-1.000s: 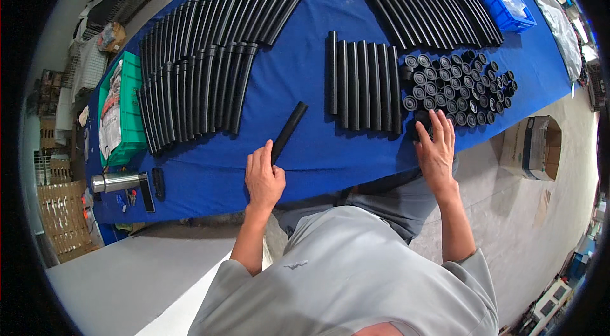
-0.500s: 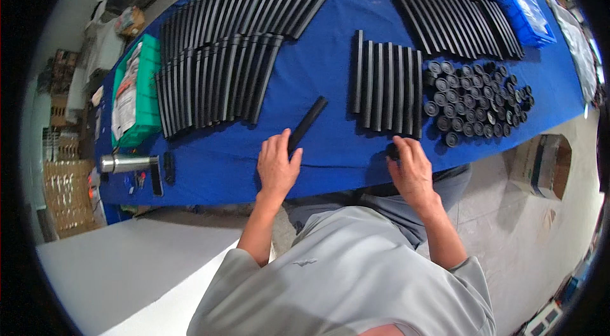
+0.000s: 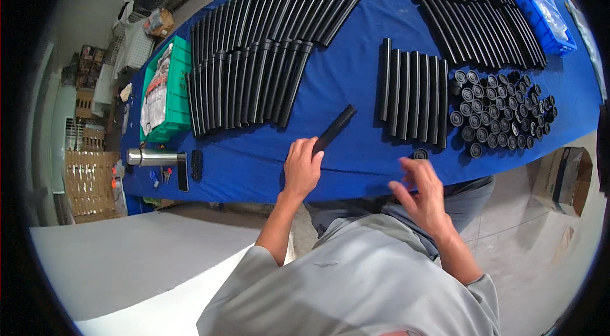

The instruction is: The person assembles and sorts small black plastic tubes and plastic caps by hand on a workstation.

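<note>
At table edge — left hand (image 3: 301, 167) grip clamped on black tube (image 3: 335, 129); right hand (image 3: 424, 191) blurred, grip unclear.

The left hand (image 3: 302, 167) lay stretched forward with its forearm bare and almost straight, the fingers closed around something at their tips. The right hand (image 3: 422, 196) hung a little lower, palm down, fingers spread and slightly curled, blurred, its forearm bent inward at the elbow.
</note>
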`<state>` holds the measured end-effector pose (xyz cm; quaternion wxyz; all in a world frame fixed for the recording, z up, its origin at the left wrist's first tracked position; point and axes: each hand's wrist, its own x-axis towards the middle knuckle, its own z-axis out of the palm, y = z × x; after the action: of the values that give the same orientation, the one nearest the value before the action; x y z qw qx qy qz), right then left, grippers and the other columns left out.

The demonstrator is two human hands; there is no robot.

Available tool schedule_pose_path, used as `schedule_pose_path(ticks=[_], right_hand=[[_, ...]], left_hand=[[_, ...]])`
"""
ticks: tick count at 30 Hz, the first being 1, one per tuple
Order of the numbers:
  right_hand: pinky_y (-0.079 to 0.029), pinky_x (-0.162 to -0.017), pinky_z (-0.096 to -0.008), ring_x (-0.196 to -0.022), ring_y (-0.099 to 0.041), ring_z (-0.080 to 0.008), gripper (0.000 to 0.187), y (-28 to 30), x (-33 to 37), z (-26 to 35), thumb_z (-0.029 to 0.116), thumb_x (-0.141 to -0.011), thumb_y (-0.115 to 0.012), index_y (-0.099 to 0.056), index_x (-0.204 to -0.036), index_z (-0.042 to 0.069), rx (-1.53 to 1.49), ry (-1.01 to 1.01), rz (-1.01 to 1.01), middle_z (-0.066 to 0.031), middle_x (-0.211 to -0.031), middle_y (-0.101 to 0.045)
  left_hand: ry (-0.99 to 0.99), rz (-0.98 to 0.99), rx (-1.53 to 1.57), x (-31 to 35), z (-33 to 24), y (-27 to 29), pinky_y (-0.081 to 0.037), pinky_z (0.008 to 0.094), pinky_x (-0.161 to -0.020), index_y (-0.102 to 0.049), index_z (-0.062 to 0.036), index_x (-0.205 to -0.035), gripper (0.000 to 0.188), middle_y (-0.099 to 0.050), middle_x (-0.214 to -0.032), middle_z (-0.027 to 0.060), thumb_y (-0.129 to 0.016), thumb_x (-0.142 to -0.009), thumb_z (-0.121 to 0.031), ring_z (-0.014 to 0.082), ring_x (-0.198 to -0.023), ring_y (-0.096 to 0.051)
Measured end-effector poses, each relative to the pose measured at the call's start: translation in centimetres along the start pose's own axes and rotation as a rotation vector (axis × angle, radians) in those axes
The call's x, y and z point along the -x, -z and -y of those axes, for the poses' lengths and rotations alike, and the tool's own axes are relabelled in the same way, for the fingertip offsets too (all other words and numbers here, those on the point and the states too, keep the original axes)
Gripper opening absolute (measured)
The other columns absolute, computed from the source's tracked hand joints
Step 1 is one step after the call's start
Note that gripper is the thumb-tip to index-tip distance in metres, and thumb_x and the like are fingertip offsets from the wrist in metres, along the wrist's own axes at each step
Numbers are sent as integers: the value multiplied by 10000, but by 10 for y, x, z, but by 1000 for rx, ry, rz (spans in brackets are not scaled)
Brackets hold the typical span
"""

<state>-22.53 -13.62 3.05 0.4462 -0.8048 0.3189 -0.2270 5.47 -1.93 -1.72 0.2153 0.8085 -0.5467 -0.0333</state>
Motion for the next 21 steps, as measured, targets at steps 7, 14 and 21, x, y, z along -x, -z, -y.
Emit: schedule_pose_path(ticks=[7, 14, 21], right_hand=[[-498, -800, -249, -885, -587, -90, 625, -52, -47, -30, 87, -831, -782, -496, -1383, 13, -1029, -194, 422, -48, -1029, -627], [-483, -764, -292, -841, -597, -119, 409, -53, -54, -45, 150, -795, -809, -649, -1157, 48, -718, -27, 565, -40, -898, -676], [-520, -750, -329, -827, -667, -171, 382, -54, -51, -40, 208, -810, -792, -660, -1116, 23, -695, -28, 474, -100, -916, -713]], left_hand=[[2, 413, 477, 14, -23, 47, -471, 368, -944, -628, 32, -1208, 353, -618, -1132, 166, -632, -890, -120, 305, -1072, -610], [-30, 606, 527, 15, -20, 47, -510, 366, -894, -614, 12, -1256, 389, -638, -1156, 161, -639, -886, -106, 294, -1044, -634], [87, 576, 413, 8, -38, 41, -495, 331, -892, -631, 1, -1164, 455, -658, -1071, 124, -784, -755, -125, 238, -1014, -642]])
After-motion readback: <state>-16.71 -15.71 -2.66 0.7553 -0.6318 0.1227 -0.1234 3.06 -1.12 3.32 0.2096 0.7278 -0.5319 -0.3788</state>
